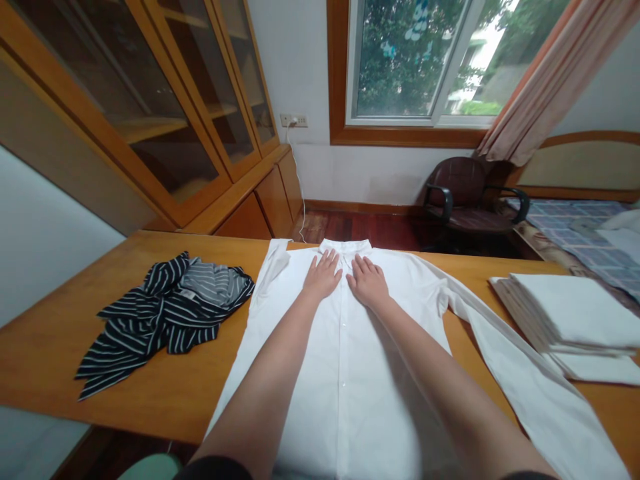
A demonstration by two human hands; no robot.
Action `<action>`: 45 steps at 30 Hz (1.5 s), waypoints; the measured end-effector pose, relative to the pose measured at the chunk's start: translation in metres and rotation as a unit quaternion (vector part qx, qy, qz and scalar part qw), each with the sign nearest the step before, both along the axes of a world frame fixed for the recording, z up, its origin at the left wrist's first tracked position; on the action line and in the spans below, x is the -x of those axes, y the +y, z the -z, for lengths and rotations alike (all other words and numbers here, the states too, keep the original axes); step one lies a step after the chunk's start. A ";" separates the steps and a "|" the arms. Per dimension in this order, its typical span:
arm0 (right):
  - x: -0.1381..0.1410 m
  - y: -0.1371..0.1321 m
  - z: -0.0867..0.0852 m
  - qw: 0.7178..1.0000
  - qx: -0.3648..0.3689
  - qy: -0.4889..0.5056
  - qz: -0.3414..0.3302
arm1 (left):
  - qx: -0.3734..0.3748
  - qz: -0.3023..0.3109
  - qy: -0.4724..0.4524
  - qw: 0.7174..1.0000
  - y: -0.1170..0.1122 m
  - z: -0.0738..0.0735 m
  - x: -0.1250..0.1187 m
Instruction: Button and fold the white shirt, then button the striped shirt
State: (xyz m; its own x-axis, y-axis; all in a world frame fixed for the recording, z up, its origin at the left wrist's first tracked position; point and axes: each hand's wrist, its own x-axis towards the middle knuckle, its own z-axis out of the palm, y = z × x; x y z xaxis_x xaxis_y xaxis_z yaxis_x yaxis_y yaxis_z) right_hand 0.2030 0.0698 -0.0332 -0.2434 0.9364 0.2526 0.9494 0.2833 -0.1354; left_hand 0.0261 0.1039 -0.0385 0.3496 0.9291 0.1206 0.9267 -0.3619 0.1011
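Note:
A white buttoned shirt (320, 373) lies front side up on the wooden table (45, 347), its collar toward the far edge. Flat on the cloth just below the collar, on the left of the button line, rests my left hand (324, 275), fingers stretched out. My right hand (369, 280) lies the same way on the other side of the buttons, also open. One sleeve stretches out over the table to the right; the left sleeve is folded in along the shirt's side. Neither hand grips the fabric.
A crumpled black-and-white striped garment (165, 313) lies on the left. To the right sits a stack of folded white cloth (575, 313). Beyond the table are a glass-door cabinet (200, 100), an office chair (460, 193) and a bed (575, 220). A green stool (153, 468) shows below.

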 end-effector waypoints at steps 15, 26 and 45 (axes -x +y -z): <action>-0.009 0.042 0.003 0.996 0.076 0.014 0.034 | 0.033 -0.098 -0.024 0.994 0.007 0.000 0.004; -0.028 0.034 0.002 0.995 0.090 -0.014 0.039 | 0.027 -0.137 -0.028 0.990 0.004 -0.001 0.016; -0.028 -0.047 0.005 0.998 0.051 -0.023 0.014 | 0.017 -0.159 -0.005 0.987 -0.090 -0.010 0.014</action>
State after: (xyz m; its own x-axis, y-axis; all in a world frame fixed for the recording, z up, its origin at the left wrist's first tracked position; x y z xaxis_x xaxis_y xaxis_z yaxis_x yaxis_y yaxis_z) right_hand 0.2311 0.0227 -0.0385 -0.2252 0.9636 0.1440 0.9629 0.2427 -0.1180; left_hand 0.0116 0.0139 -0.0283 0.0378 0.9953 0.0888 0.9919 -0.0481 0.1172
